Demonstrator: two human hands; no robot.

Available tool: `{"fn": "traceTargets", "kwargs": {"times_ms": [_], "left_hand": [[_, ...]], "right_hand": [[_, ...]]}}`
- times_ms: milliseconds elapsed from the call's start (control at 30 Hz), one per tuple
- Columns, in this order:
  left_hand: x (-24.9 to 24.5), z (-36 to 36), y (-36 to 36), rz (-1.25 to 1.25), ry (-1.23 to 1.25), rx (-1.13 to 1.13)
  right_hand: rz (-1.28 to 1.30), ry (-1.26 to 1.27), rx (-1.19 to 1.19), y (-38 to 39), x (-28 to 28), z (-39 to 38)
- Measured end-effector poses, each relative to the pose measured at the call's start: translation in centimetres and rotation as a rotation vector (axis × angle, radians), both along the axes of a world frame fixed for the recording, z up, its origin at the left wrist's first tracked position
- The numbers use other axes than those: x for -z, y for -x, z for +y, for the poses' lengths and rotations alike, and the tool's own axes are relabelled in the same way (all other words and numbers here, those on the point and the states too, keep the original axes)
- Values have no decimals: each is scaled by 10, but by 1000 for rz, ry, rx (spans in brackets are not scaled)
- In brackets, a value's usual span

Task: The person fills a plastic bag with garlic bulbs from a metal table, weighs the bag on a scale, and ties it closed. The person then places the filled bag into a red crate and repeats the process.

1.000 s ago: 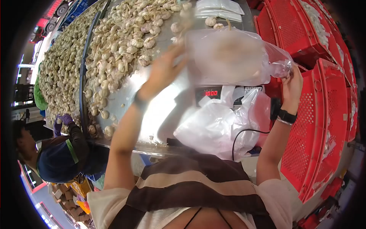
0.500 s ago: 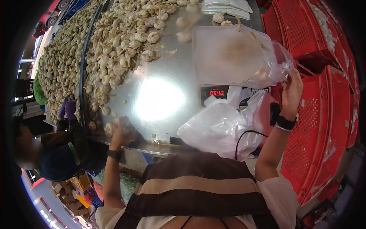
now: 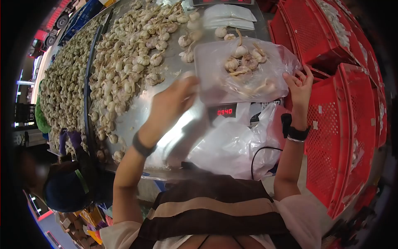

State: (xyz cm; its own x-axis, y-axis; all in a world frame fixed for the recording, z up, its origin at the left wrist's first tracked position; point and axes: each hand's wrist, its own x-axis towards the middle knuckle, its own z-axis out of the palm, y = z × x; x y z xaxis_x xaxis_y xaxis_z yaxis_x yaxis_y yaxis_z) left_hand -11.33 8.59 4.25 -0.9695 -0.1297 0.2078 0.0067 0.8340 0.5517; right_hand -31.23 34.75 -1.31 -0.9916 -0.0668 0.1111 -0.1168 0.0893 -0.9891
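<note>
Standing at a steel bench (image 3: 137,112), a person in a brown-and-cream striped top (image 3: 207,207) works over a clear plastic bag of garlic (image 3: 242,68). At lower left, a co-worker in a blue cap (image 3: 62,191) and purple gloves (image 3: 68,139) bends by the bench's edge. Nearest the camera, a heap of loose empty bags (image 3: 232,143) lies at the front of the bench, a black cable (image 3: 265,146) curling across it. Just behind, the scale (image 3: 225,111) shows 0940 in red digits, and the bag of garlic sits on top of it, several heads visible through the plastic. The left hand (image 3: 172,99), a dark band at its wrist, is raised beside the bag's left edge. It is blurred, so whether its fingers are spread or closed cannot be told. The right hand (image 3: 300,85), a black watch (image 3: 296,133) below it, rests against the bag's right side with its fingers (image 3: 307,74) spread open. Beyond the bag, loose garlic (image 3: 124,62) covers the bench's far left side in a wide heap. Red crates (image 3: 352,103) stand stacked to the right.
</note>
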Motion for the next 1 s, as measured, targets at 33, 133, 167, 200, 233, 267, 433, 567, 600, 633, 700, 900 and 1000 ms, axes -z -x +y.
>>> {"fn": "traceTargets", "kwargs": {"times_ms": [33, 133, 167, 200, 233, 267, 433, 567, 600, 633, 700, 900, 1000], "left_hand": [[-2, 13, 29, -27, 92, 79], [13, 47, 115, 23, 113, 354], [21, 54, 133, 33, 116, 365], [29, 59, 147, -81, 216, 404], [33, 62, 154, -197, 317, 442], [24, 61, 153, -197, 317, 448], [15, 23, 134, 329, 303, -182], [33, 4, 120, -104, 34, -224], [35, 0, 120, -238, -15, -171], [35, -3, 120, -369, -66, -116], [30, -16, 124, -394, -132, -87], [-19, -18, 124, -89, -1290, 36], [-38, -10, 120, -64, -1638, 151]], "right_hand": [[12, -25, -27, 3, 5, 1], [-70, 119, -98, 18, 17, 13], [-103, 158, -95, 21, 15, 19], [-98, 157, -91, 17, 9, 21], [-64, 169, -64, 8, -2, 21], [-36, 182, -36, 2, -9, 22], [-32, 146, 153, 0, -8, 15], [187, -284, 128, -5, 5, -16], [233, -360, 68, -4, 9, -20], [280, -436, 9, -1, 12, -22], [144, -277, -115, 32, 19, -14], [-68, 735, -361, 54, -87, -7], [158, 483, -379, 61, -109, -1]]}}
